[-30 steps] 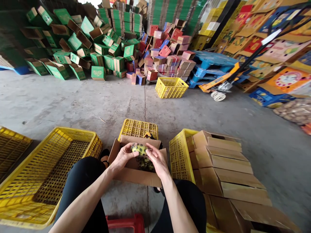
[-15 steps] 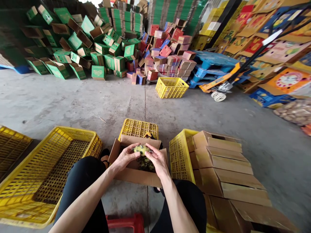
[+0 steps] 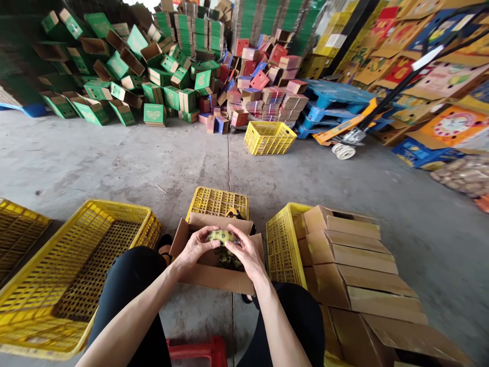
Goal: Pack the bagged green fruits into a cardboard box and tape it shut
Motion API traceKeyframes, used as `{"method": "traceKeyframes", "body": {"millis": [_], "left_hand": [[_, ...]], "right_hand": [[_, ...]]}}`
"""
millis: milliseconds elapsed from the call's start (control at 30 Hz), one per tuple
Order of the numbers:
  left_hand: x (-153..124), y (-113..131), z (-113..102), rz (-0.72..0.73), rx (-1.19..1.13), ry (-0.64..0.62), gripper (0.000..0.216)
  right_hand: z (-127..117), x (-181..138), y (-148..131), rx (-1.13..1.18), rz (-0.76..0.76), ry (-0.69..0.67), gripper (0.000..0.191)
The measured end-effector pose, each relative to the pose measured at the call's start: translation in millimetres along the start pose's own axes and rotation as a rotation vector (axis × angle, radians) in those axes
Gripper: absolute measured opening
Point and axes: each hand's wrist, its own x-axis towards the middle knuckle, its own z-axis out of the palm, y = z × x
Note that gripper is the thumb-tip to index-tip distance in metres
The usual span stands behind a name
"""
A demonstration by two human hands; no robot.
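Both hands hold one small yellow-green fruit (image 3: 221, 236) with dark spots over an open cardboard box (image 3: 214, 275) between my knees. My left hand (image 3: 196, 246) grips the fruit's left side with curled fingers. Closed on its right side, my right hand (image 3: 244, 252) has its fingertips on top. More dark-spotted fruit (image 3: 225, 259) lies in the box under my hands.
A yellow crate (image 3: 217, 203) stands behind the box, a large yellow crate (image 3: 72, 270) at my left, another (image 3: 282, 244) at my right holding stacked cardboard boxes (image 3: 355, 265). A red stool (image 3: 194, 351) is under me. Green and red cartons, a pallet jack (image 3: 351, 132) lie far off.
My fingers have shifted a little around the fruit, turning it in place. Arms and box stay where they were.
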Motion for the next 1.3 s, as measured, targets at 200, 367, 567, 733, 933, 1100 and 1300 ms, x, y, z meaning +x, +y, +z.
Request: {"method": "traceKeyframes", "body": {"millis": [200,367,567,733,933,1100,1300], "left_hand": [[0.6,-0.2,0.2,0.044,0.045,-0.005,0.054],[1.1,-1.2,-1.9,0.047,0.059,-0.064,0.059],[-2.3,-3.0,1.6,0.021,0.033,-0.132,0.119],[-2.3,-5.5,2.6,-0.072,-0.101,-0.021,0.107],[1.7,-3.3,-3.5,-0.138,-0.105,-0.008,0.063],[1.9,-1.0,-3.8,-0.096,-0.091,0.015,0.052],[1.0,2.0,-0.3,-0.025,-0.044,0.035,0.049]], "right_hand": [[-1.0,-1.1,6.9,-0.002,0.08,0.051,0.077],[0.3,0.5,7.5,0.159,0.136,0.007,0.062],[-5.9,3.9,10.5,0.091,0.074,0.088,0.07],[-4.6,5.6,9.5,0.08,-0.019,0.117,0.074],[-0.2,4.0,3.4,0.161,-0.023,0.009,0.104],[-1.3,2.7,4.8,0.188,-0.004,-0.036,0.106],[0.9,3.1,7.5,0.224,0.014,0.001,0.095]]}}
